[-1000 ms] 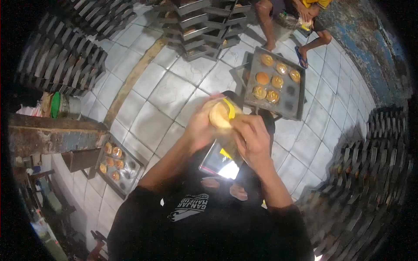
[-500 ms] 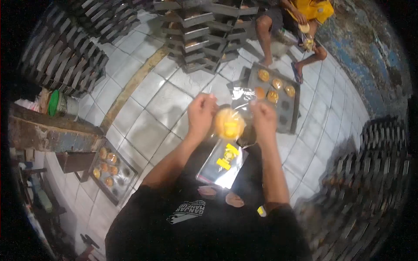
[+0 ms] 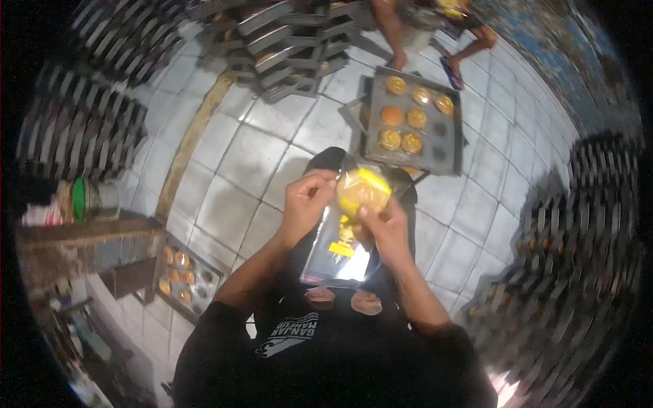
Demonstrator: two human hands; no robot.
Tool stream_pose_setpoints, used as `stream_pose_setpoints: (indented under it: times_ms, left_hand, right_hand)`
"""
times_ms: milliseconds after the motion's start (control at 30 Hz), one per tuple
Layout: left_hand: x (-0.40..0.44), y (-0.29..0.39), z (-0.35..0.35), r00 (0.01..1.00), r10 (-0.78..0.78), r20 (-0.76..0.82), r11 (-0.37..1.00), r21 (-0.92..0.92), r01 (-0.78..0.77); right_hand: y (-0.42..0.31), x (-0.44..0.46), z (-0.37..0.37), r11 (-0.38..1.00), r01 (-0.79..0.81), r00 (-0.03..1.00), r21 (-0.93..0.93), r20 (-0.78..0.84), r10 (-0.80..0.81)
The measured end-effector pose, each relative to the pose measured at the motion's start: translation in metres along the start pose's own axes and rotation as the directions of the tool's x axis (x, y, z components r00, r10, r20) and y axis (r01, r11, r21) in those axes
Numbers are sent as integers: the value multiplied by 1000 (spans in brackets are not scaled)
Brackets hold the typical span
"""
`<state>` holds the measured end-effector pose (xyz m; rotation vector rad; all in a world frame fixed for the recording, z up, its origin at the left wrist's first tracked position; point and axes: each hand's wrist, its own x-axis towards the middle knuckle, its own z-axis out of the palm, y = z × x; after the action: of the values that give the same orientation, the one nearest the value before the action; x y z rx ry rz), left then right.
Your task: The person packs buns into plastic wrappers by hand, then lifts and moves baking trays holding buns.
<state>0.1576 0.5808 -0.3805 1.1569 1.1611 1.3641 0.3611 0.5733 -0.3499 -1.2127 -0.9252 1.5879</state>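
Note:
A round bun in a clear bag with yellow print (image 3: 364,192) is between my hands, over my lap. My right hand (image 3: 389,231) is closed on the lower right of this bagged bun, thumb on its front. My left hand (image 3: 306,202) pinches at the bag's left edge, thumb and fingertips together. Just below, a stack of clear bags with yellow print (image 3: 339,253) lies on my lap, partly behind the bun and my right hand.
A tray of buns (image 3: 449,151) lies on the tiled floor ahead, near a seated person's legs (image 3: 476,42). Another bun tray (image 3: 211,277) is at lower left. Stacked dark trays (image 3: 578,251) rise at right, more at upper left. A green-lidded tub (image 3: 78,198) stands left.
The bun, which hung in the bag between my raised hands, is now held in my right hand. My right hand has moved down and left. The camera view has shifted.

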Motion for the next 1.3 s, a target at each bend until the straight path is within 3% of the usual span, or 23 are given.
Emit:
stream_pose_setpoints:
  times_ms: [100,167,200,267,300,367,433,533,600,667,700,733,767,800,867,900,933,967,1000,1067,1133,1167,1300]
  left_hand:
    - [8,15,25,988,6,-155,999,32,-1]
    - [-5,33,21,997,-67,-46,992,105,72]
    - [-12,39,21,999,10,47,955,296,-23]
    - [-33,42,21,976,87,201,793,579,-190]
    - [-42,39,18,977,94,189,789,585,-189]
    - [-59,28,11,924,74,375,296,876,-380]
    - [-65,12,5,895,198,399,334,831,-444]
    - [-65,8,-2,714,395,577,266,673,-691]
    - [-71,17,23,867,414,278,631,599,-493]
    - [-67,53,26,986,135,95,836,523,-165]
    - [-59,58,6,914,-221,339,853,521,13]
    - [-49,59,-6,667,-515,538,814,552,183]
    - [-42,55,-10,659,-527,536,814,542,210]
    - [-36,50,-12,736,-488,470,850,449,277]
    - [-16,44,-7,814,-459,356,877,325,353]
    - [3,42,3,883,-443,158,897,79,436]
    - [22,39,12,891,-451,-56,883,-172,436]
    - [36,33,20,882,-464,-86,878,-175,445]
    - [47,24,31,889,-438,-136,893,-184,412]
    - [58,18,40,901,-390,-192,921,-104,377]
    - [53,7,34,891,-389,-236,919,-34,392]
    - [50,4,30,898,-352,-263,926,39,374]
    - [20,-22,6,878,-345,-331,881,208,425]
  right_hand:
    - [-16,41,-48,854,228,942,-468,-116,-315]
    - [-14,78,-102,600,337,802,-726,-113,-586]
    - [-5,80,-129,594,336,790,-731,-125,-600]
    - [7,86,-162,164,61,711,-985,-73,-699]
    - [2,79,-157,163,77,710,-984,-61,-702]
    - [-15,38,-128,671,-44,977,-740,-171,-125]
    - [-17,-5,-91,501,406,911,-764,297,-285]
    - [-31,-43,-49,275,618,778,-736,523,-348]
    - [-43,-50,-47,186,631,771,-753,583,-257]
    - [-71,-51,-52,292,641,767,-710,591,-249]
    - [-78,-44,-59,379,651,756,-657,608,-244]
    - [-81,-26,-74,485,647,747,-589,618,-246]
    - [-81,-5,-90,890,204,868,-408,496,28]
    - [-58,26,-126,989,-115,863,-97,484,148]
    - [-9,107,-172,968,-134,973,-211,159,169]
    - [27,137,-198,435,-31,972,-900,73,221]
    - [57,170,-223,-428,83,985,-900,8,174]
    - [80,208,-241,-424,115,980,-898,32,198]
    - [103,245,-257,45,103,937,-994,112,332]
    - [113,299,-249,395,246,867,-885,383,319]
    - [91,353,-218,308,332,892,-891,403,203]
    - [104,386,-207,351,171,952,-921,247,184]
    - [163,494,-212,476,118,985,-871,164,56]
